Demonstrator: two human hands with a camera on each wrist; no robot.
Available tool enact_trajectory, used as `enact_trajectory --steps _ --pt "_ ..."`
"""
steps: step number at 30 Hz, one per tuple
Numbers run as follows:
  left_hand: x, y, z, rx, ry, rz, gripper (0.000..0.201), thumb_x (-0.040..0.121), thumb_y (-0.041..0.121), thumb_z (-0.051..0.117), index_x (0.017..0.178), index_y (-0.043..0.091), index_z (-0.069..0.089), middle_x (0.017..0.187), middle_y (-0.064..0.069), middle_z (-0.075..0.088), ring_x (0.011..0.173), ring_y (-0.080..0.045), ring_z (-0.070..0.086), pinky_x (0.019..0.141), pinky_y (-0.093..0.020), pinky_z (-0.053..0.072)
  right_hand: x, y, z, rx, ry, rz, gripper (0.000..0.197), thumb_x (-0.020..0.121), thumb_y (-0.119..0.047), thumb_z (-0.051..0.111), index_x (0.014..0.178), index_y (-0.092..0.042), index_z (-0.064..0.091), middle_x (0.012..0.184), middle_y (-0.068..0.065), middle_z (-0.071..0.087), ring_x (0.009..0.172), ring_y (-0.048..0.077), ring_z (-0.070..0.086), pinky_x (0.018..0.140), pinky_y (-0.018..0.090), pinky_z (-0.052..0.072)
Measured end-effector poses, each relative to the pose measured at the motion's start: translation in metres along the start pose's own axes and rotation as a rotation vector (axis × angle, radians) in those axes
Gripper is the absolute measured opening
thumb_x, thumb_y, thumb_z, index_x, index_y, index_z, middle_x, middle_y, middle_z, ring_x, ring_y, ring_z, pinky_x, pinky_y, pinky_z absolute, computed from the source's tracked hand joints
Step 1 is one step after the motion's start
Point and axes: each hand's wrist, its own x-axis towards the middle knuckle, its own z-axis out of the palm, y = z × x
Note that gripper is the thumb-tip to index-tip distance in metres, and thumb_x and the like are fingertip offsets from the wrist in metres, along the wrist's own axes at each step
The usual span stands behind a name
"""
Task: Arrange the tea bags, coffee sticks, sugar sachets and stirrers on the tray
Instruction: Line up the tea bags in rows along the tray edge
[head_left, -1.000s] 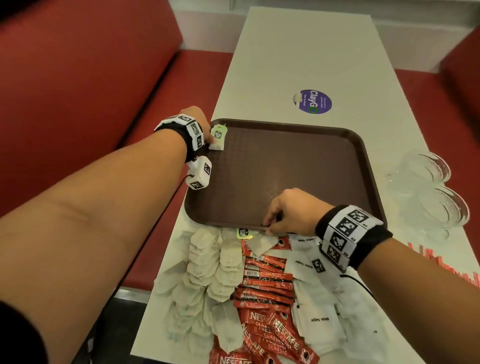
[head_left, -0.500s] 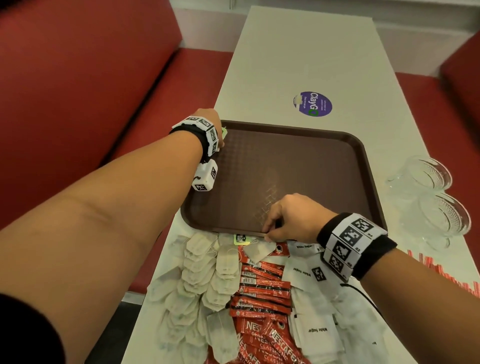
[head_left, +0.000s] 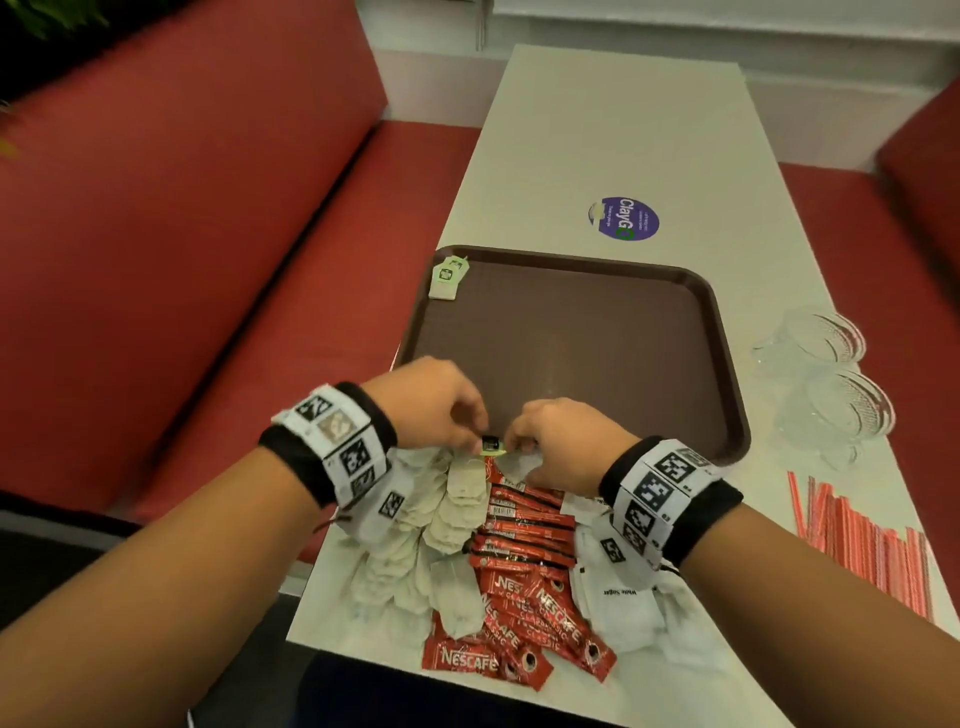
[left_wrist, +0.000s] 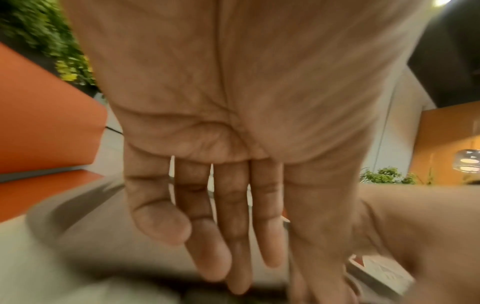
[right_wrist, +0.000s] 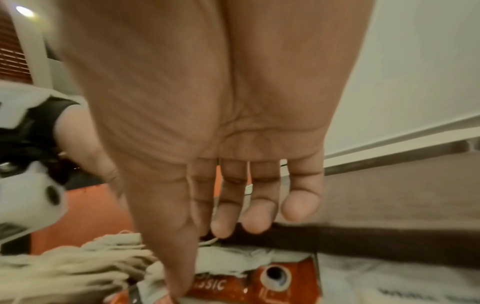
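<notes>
A single tea bag (head_left: 448, 279) with a green tag lies in the far left corner of the brown tray (head_left: 717, 332), its body overlapping the rim there. At the tray's near edge both hands meet over a small green-and-black tea-bag tag (head_left: 491, 445): the left hand (head_left: 431, 402) and the right hand (head_left: 558, 441) each have thumb and forefinger closed toward it, apparently pinching it from either side, though the exact contact is too small to confirm. The other fingers (left_wrist: 207, 236) of the left hand are seen extended in the left wrist view; those (right_wrist: 257, 214) of the right hand curl slightly in the right wrist view. Just behind the hands, on the white table (head_left: 597, 130), three supplies lie side by side: a pile of tea bags (head_left: 415, 540) at left, red coffee sticks (head_left: 524, 587) in the middle, white sugar sachets (head_left: 618, 608) at right. A bundle of red-and-white striped stirrers (head_left: 862, 535) lies well apart at the right table edge. Two clear glass bowls (head_left: 826, 379) stand just beside the tray's right side, and a purple round sticker (head_left: 623, 218) sits beyond its far edge. Red bench seating (head_left: 208, 234) flanks the table.
</notes>
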Motion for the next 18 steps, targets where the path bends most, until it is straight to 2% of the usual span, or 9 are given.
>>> enact_trajectory --steps 4,7,9,11,13,15,18 --pt "-0.020 -0.002 0.032 -0.023 -0.054 -0.053 0.044 0.071 0.048 0.083 0.110 0.032 0.072 0.090 0.019 0.065 0.079 0.004 0.058 0.066 -0.013 0.042 0.002 -0.004 0.006 -0.099 -0.009 0.039 0.038 0.087 -0.025 0.068 0.124 -0.032 0.065 0.102 -0.005 0.047 0.103 0.024 0.059 0.080 0.034 0.048" --pt "-0.025 -0.003 0.040 -0.045 -0.013 -0.060 0.050 0.068 0.050 0.084 0.113 0.033 0.072 0.102 0.016 0.070 0.090 -0.002 0.062 0.083 -0.023 0.052 0.002 -0.005 0.007 -0.102 0.000 0.056 0.035 0.091 -0.022 0.064 0.123 -0.032 0.068 0.100 -0.007 0.042 0.107 0.023 0.058 0.086 0.034 0.049" --pt "-0.028 -0.001 0.042 -0.045 0.007 -0.065 0.049 0.070 0.048 0.083 0.114 0.031 0.072 0.105 0.014 0.071 0.092 -0.004 0.064 0.087 -0.027 0.054 -0.001 -0.004 0.005 -0.071 0.015 0.067 0.028 0.091 -0.026 0.063 0.117 -0.031 0.072 0.100 -0.008 0.044 0.108 0.021 0.057 0.088 0.035 0.050" --pt "-0.029 0.001 0.046 -0.020 0.036 -0.063 0.044 0.073 0.044 0.079 0.115 0.030 0.072 0.106 0.012 0.072 0.093 -0.005 0.065 0.087 -0.029 0.055 -0.005 -0.004 0.003 -0.014 0.042 0.083 0.022 0.092 -0.039 0.063 0.106 -0.027 0.076 0.096 -0.009 0.050 0.102 0.019 0.058 0.084 0.035 0.051" --pt "-0.031 0.003 0.049 -0.004 0.068 -0.063 0.040 0.077 0.039 0.073 0.116 0.031 0.071 0.108 0.012 0.072 0.092 -0.005 0.065 0.087 -0.028 0.055 -0.009 -0.003 0.001 0.047 0.081 0.098 0.033 0.094 -0.050 0.059 0.097 -0.022 0.077 0.095 -0.006 0.062 0.093 0.018 0.061 0.082 0.036 0.052" --pt "-0.031 0.004 0.050 0.002 0.070 -0.060 0.040 0.079 0.038 0.068 0.118 0.032 0.069 0.108 0.012 0.072 0.092 -0.005 0.065 0.086 -0.027 0.054 -0.012 -0.002 -0.001 0.108 0.146 0.113 0.032 0.095 -0.043 0.054 0.089 -0.018 0.073 0.089 0.000 0.069 0.084 0.021 0.064 0.077 0.037 0.054" --pt "-0.032 0.004 0.049 -0.004 0.039 -0.036 0.047 0.076 0.045 0.073 0.121 0.035 0.065 0.106 0.015 0.070 0.092 -0.005 0.063 0.084 -0.028 0.053 -0.017 -0.001 -0.001 0.198 0.247 0.119 0.031 0.096 -0.034 0.051 0.072 -0.015 0.053 0.069 0.003 0.061 0.064 0.024 0.057 0.061 0.034 0.047"
